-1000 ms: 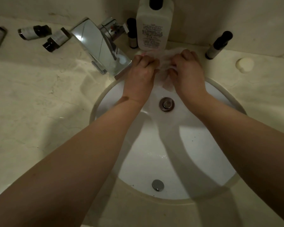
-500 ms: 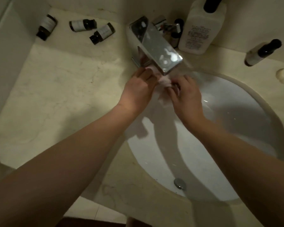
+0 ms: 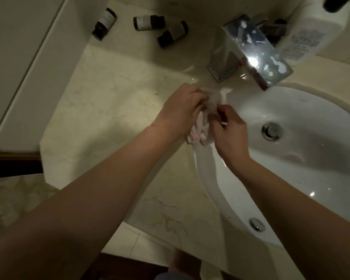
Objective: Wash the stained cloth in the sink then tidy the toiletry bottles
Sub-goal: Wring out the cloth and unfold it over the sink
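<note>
Hands meet over the left rim of the sink [image 3: 303, 178], with the cloth [image 3: 208, 110] bunched between them. Left hand [image 3: 180, 112] has its fingers curled around the upper part of the cloth, gripping it from the left. Right hand [image 3: 228, 132] pinches the cloth from the right, fingers bent inward toward the left hand. Cloth is pale and crumpled, with pinkish folds hanging below the hands; it is held above the sink's left edge, partly over the counter [image 3: 101, 110], and lies to the lower left of the tap [image 3: 255, 57]. Tap is chrome and angular, its spout reaching over the sink's upper edge; its top carries bright spots. Drain [image 3: 271, 131] sits in the basin to the right of the right hand, and an overflow hole [image 3: 257, 224] lies near the sink's lower rim. Three small dark bottles [image 3: 149, 22] with pale labels lie on their sides on the counter, well to the upper left of the sink. One large white bottle [image 3: 309, 35] with a dark cap stands behind the tap, just to its right.
</note>
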`<state>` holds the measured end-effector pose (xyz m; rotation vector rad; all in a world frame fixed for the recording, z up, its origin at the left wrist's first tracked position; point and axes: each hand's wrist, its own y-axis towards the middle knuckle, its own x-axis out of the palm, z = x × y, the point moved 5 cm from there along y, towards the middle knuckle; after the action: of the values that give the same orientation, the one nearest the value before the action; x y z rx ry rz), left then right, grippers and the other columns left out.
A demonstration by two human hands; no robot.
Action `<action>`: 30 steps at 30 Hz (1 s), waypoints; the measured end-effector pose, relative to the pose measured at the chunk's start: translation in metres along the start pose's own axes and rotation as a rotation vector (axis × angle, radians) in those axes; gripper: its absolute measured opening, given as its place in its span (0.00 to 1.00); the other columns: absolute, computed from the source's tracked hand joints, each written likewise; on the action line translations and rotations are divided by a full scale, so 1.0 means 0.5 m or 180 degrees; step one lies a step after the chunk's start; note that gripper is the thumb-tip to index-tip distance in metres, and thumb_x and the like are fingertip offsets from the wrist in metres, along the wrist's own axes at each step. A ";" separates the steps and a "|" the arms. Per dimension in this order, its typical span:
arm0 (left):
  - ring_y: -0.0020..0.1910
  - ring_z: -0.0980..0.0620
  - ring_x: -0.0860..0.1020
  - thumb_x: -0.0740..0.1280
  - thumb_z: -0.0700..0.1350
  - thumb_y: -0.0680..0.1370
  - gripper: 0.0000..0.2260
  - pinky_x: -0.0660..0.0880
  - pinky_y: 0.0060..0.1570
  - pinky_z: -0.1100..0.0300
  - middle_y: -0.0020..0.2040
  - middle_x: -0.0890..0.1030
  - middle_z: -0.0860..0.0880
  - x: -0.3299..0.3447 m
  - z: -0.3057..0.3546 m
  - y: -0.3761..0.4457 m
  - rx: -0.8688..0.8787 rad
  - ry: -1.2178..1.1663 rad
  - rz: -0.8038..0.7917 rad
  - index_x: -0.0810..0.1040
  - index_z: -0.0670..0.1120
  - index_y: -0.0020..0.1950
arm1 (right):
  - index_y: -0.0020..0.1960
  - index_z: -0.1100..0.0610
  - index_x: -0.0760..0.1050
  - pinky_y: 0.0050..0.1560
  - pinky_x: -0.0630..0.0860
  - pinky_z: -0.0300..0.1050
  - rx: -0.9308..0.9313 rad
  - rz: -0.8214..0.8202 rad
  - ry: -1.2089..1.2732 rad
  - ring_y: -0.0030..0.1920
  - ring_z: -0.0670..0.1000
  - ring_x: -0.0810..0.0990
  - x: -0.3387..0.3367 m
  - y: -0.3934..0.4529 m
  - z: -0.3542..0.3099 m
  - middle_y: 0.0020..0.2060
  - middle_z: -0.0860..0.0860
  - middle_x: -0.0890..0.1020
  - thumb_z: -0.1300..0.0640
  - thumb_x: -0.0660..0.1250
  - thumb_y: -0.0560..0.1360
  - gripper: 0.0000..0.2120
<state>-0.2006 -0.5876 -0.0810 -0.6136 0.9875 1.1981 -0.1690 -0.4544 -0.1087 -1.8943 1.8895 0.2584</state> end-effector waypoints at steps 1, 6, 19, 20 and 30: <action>0.46 0.40 0.77 0.69 0.37 0.72 0.07 0.67 0.44 0.62 0.46 0.81 0.40 -0.005 -0.002 -0.014 -0.0051 -0.0074 -0.0024 0.83 0.38 0.48 | 0.54 0.54 0.76 0.43 0.75 0.36 -0.0013 -0.0116 -0.0042 0.42 0.43 0.78 0.006 -0.012 -0.003 0.44 0.49 0.82 0.56 0.62 0.77 0.07; 0.46 0.45 0.75 0.67 0.40 0.73 0.10 0.70 0.45 0.61 0.44 0.79 0.43 -0.022 -0.004 -0.098 -0.0332 -0.0207 -0.0082 0.83 0.41 0.52 | 0.55 0.54 0.76 0.44 0.74 0.45 -0.0023 -0.0687 -0.0456 0.44 0.49 0.78 0.020 -0.069 -0.027 0.45 0.50 0.81 0.56 0.60 0.78 0.08; 0.55 0.46 0.73 0.64 0.41 0.78 0.11 0.68 0.54 0.60 0.53 0.78 0.44 -0.015 0.133 -0.314 -0.1567 -0.0315 -0.0326 0.81 0.44 0.58 | 0.57 0.58 0.75 0.42 0.63 0.42 -0.0200 -0.1790 -0.1637 0.49 0.56 0.76 -0.042 -0.249 -0.025 0.49 0.56 0.80 0.57 0.62 0.76 0.11; 0.56 0.47 0.73 0.63 0.42 0.79 0.11 0.69 0.56 0.59 0.54 0.78 0.44 -0.014 0.143 -0.323 -0.1660 -0.0314 -0.0277 0.81 0.44 0.59 | 0.57 0.57 0.76 0.42 0.64 0.42 -0.0230 -0.1789 -0.1678 0.49 0.56 0.77 -0.048 -0.258 -0.023 0.48 0.56 0.80 0.57 0.63 0.76 0.11; 0.55 0.47 0.74 0.67 0.43 0.77 0.09 0.70 0.55 0.59 0.52 0.78 0.44 -0.017 0.122 -0.314 -0.1799 -0.0338 -0.0181 0.82 0.42 0.55 | 0.50 0.55 0.80 0.39 0.67 0.43 0.0032 -0.1712 -0.1480 0.44 0.54 0.79 -0.029 -0.233 -0.042 0.45 0.54 0.83 0.58 0.59 0.77 0.10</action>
<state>-0.0334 -0.5857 -0.0608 -1.0007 0.5303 1.4511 -0.0589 -0.4551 -0.0630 -2.0329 1.0414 0.4604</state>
